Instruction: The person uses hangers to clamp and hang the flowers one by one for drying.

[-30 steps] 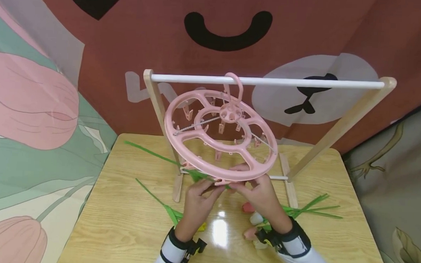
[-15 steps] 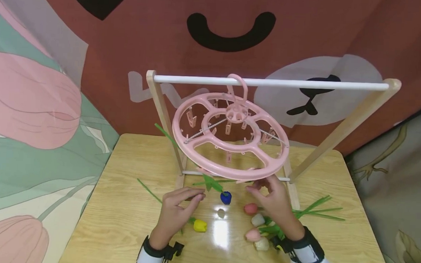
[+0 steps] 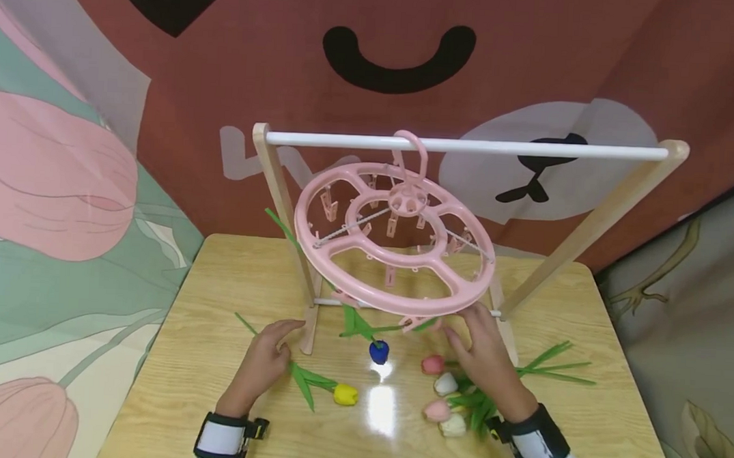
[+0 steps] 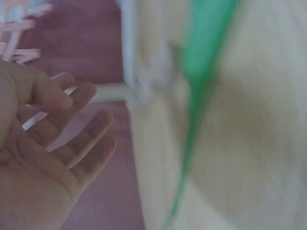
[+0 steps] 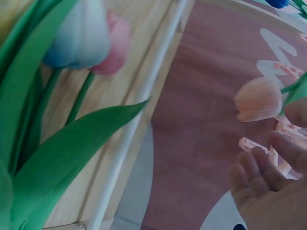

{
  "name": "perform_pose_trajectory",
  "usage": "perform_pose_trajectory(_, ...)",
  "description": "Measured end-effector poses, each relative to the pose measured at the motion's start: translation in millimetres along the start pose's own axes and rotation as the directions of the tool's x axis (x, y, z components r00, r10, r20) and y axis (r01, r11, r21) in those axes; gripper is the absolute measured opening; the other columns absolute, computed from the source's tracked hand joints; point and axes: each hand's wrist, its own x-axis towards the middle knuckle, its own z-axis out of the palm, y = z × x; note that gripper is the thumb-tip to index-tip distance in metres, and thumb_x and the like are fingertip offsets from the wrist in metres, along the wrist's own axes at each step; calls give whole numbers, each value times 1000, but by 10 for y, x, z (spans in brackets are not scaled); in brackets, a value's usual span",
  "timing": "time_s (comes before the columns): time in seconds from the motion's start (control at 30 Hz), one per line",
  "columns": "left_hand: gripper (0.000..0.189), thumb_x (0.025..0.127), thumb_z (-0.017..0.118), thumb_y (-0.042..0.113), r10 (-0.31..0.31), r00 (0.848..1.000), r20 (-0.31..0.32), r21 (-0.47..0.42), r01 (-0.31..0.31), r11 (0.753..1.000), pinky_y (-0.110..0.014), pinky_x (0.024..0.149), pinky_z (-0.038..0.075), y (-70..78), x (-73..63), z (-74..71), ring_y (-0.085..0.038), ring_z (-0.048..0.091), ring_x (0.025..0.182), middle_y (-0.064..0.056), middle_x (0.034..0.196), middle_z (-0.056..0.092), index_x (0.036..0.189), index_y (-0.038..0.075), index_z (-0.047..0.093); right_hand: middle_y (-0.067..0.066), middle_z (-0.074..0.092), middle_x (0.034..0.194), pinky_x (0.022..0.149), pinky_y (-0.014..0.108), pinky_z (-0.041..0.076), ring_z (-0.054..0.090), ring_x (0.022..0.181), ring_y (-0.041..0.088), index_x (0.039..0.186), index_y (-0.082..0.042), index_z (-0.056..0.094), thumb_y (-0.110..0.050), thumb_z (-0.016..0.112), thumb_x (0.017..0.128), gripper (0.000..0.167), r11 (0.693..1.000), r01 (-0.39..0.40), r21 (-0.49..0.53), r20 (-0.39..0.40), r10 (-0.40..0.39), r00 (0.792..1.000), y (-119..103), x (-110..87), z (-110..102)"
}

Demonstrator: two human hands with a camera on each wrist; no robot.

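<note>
A round pink clip hanger (image 3: 364, 294) hangs by its hook from a white rod. From its front-left rim a blue tulip (image 3: 379, 352) dangles head down, its stem rising past the ring. Beside it hangs a pale pink tulip (image 5: 259, 99), seen in the right wrist view near a pink clip (image 5: 254, 144). My right hand (image 3: 487, 360) is at the front-right rim, fingers loosely bent close to this tulip. My left hand (image 3: 259, 368) hovers over the table's left side, relaxed, overlapping the yellow tulip's (image 3: 345, 395) stem in the head view; its palm shows nothing held.
A wooden stand (image 3: 594, 229) carries the white rod (image 3: 530, 149). Right of centre lies a bunch of tulips: a pink tulip (image 3: 433, 364), a white tulip (image 3: 446, 383) and others, stems pointing right. Behind the wooden table (image 3: 182, 385) hangs a printed cloth (image 3: 396, 114).
My left hand has left the hanger's front rim and moved left and down. The blue tulip now dangles from the hanger. My right hand has shifted right along the rim.
</note>
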Motion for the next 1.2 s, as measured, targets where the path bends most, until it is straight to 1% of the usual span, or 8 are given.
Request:
perform_pose_trajectory(0.13, 56, 83, 54, -23, 8, 1000, 23, 155, -12, 988, -57, 106, 52, -218, -38, 44, -41, 57, 130, -18, 136, 65, 129, 4, 69, 26, 58, 130, 99, 62, 50, 56, 120, 44, 129, 2, 61, -3, 78, 84, 49, 997, 26, -79, 45, -22, 999, 57, -52, 62)
perform_pose_trajectory(0.23, 46, 83, 59, -22, 72, 997, 10, 280, -72, 957, -54, 103, 55, -340, -70, 85, -39, 63, 121, -17, 125, 70, 119, 4, 74, 27, 56, 135, 101, 62, 49, 55, 123, 47, 132, 4, 59, -8, 76, 86, 51, 990, 40, -136, 79, -29, 996, 69, -86, 97)
perform_pose_trajectory(0.33, 35, 83, 67, -19, 140, 990, -2, 371, -130, 920, -48, 92, 60, -424, -94, 121, -34, 68, 105, -14, 109, 73, 108, 3, 77, 28, 55, 137, 103, 62, 49, 55, 123, 47, 134, 6, 58, -10, 75, 87, 52, 984, 32, -175, 94, -15, 995, 63, -108, 120)
perform_pose_trajectory(0.53, 23, 80, 78, -13, 186, 982, 24, 522, -171, 836, -39, 70, 57, -479, -119, 153, -24, 62, 83, -6, 89, 66, 94, 6, 76, 30, 60, 134, 101, 60, 52, 59, 120, 47, 134, 9, 60, -14, 76, 89, 53, 976, -1, -216, 141, 32, 989, 21, -166, 180)
perform_pose_trajectory(0.67, 23, 80, 79, -8, 208, 976, 64, 588, -206, 782, -42, 71, 55, -461, -121, 158, -24, 59, 82, -3, 86, 64, 90, 11, 73, 30, 61, 134, 103, 59, 52, 59, 123, 47, 131, 9, 62, -18, 76, 92, 50, 975, -5, -221, 230, 57, 972, -35, -232, 229)
perform_pose_trajectory(0.8, 20, 82, 78, -4, 227, 965, 132, 616, -260, 744, -47, 76, 57, -423, -144, 184, -24, 57, 84, -5, 89, 63, 96, 10, 70, 29, 60, 136, 105, 58, 52, 58, 126, 45, 129, 8, 64, -19, 77, 92, 47, 979, -10, -202, 282, 68, 957, -103, -290, 265)
perform_pose_trajectory(1.0, 23, 85, 77, -2, 209, 962, 178, 619, -274, 736, -46, 77, 58, -314, -199, 258, -25, 59, 89, -7, 96, 62, 104, 7, 68, 28, 59, 137, 106, 57, 52, 57, 128, 44, 131, 3, 65, -19, 78, 91, 48, 985, 9, -174, 298, 45, 954, -166, -318, 294)
perform_pose_trajectory(1.2, 32, 80, 80, -5, 301, 940, 161, 594, -336, 731, -30, 59, 49, -90, -227, 397, -19, 55, 81, -6, 94, 61, 106, 8, 67, 21, 60, 142, 109, 64, 47, 57, 130, 41, 137, -5, 64, -17, 77, 89, 50, 987, 55, -153, 292, -8, 956, -216, -331, 340)
